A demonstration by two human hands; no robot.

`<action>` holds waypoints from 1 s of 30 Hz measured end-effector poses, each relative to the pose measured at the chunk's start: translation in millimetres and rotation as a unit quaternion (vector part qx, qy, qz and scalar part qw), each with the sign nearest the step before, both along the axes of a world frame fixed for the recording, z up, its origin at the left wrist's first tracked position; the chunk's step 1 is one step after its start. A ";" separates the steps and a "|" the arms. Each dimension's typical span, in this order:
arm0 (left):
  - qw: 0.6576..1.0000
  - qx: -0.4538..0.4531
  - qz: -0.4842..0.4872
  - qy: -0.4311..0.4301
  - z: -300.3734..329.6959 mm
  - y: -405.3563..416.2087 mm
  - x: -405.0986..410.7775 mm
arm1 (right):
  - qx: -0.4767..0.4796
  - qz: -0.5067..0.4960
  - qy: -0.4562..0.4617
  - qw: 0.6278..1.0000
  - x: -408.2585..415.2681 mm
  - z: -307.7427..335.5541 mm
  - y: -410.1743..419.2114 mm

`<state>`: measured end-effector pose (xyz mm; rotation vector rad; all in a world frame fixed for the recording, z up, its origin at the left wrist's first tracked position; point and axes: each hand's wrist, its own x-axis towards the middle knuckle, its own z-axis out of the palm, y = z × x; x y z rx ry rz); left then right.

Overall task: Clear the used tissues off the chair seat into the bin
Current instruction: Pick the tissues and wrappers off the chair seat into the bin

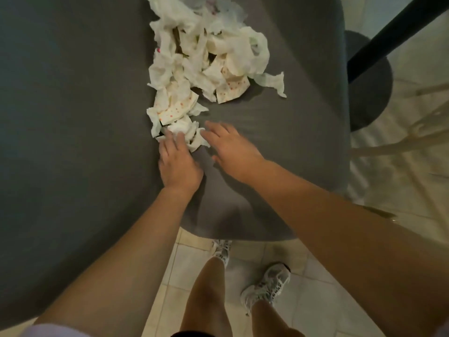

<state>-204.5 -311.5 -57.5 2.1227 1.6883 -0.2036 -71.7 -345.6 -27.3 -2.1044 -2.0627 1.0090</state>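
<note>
A heap of crumpled white used tissues [206, 59], some dotted with red, lies on the grey fabric chair seat [279, 132], running from the far edge toward me. My left hand [178, 161] lies on the seat with straight fingers touching the nearest tissue wad [184, 130]. My right hand [233, 149] hovers just right of that wad, fingers spread and relaxed, holding nothing. No bin is visible.
A dark round stool or table base [369, 81] with a black pole [393, 27] stands right of the chair. A pale chair frame [413, 132] sits further right. Cream tiled floor [255, 254] and my legs and sneakers are below the seat's front edge.
</note>
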 end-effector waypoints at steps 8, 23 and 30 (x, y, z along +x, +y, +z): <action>0.995 0.041 0.021 -0.094 -14.7 0.1 -12.3 | -0.010 0.111 0.015 0.994 -21.9 -41.2 37.0; 0.906 -0.101 0.263 -0.317 -5.8 16.8 -14.2 | 0.142 0.136 -0.190 0.962 -18.5 -41.7 36.1; 0.946 -0.072 0.199 -0.245 -10.8 16.7 -16.9 | 0.047 0.091 -0.110 0.989 -19.1 -36.7 43.9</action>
